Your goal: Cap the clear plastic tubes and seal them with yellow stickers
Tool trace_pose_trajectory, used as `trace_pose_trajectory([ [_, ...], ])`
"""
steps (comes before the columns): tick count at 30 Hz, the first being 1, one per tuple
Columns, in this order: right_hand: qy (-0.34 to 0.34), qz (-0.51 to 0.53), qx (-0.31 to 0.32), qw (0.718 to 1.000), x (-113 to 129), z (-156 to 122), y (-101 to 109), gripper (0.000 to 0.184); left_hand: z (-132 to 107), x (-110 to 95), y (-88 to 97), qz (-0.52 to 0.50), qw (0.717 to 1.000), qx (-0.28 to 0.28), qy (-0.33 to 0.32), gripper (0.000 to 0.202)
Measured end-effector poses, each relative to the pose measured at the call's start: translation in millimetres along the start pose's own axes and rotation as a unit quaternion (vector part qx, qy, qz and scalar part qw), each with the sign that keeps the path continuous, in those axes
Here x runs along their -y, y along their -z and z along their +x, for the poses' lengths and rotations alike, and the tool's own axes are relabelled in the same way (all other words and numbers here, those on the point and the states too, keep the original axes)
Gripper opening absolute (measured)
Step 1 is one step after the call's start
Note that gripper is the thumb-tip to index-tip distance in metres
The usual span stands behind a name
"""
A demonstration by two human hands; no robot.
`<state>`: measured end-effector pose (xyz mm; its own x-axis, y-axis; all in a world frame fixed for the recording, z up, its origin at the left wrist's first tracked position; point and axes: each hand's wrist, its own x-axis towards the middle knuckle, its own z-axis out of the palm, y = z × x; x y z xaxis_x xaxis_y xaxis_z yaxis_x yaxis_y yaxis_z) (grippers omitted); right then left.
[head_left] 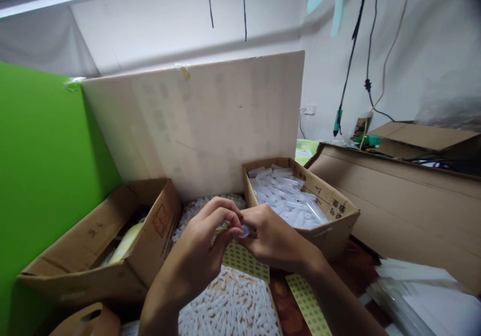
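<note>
Small clear piece sat pinched between both my hands, just above the heap of white pieces in the middle. My left hand gripped it with thumb and forefinger. My right hand closed its fingers on the other end, likely to keep so tiny a part steady. The box of clear tubes stood just beside the right hand, within easy reach, and the left box stood farther off.

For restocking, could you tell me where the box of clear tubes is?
Head view, right of centre: the box of clear tubes sits just behind the right hand.
</note>
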<state>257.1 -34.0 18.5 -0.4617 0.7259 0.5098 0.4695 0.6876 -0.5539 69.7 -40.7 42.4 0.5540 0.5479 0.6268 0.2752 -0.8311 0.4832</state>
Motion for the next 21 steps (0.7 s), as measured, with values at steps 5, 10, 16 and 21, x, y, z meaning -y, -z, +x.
trace_pose_trajectory([
  [5, 0.005, 0.016, 0.005, 1.0, 1.3, 1.4, 0.0, 0.017, 0.2, -1.1, 0.8, 0.008, 1.0, 0.01, -0.003, 0.017],
  [10, 0.001, 0.017, 0.005, 1.0, 2.3, 0.0, 0.2, 0.018, -0.5, -2.5, 1.1, 0.015, 1.0, 0.015, -0.005, 0.016],
  [16, -0.001, 0.016, 0.007, 1.0, 3.5, -0.9, 0.1, 0.013, -1.9, -4.2, -0.4, 0.033, 0.999, 0.013, -0.008, 0.014],
  [21, -0.002, 0.016, 0.004, 1.0, 3.2, -0.8, 0.1, 0.011, -1.5, -4.9, -2.1, 0.033, 0.999, 0.011, -0.009, 0.014],
])
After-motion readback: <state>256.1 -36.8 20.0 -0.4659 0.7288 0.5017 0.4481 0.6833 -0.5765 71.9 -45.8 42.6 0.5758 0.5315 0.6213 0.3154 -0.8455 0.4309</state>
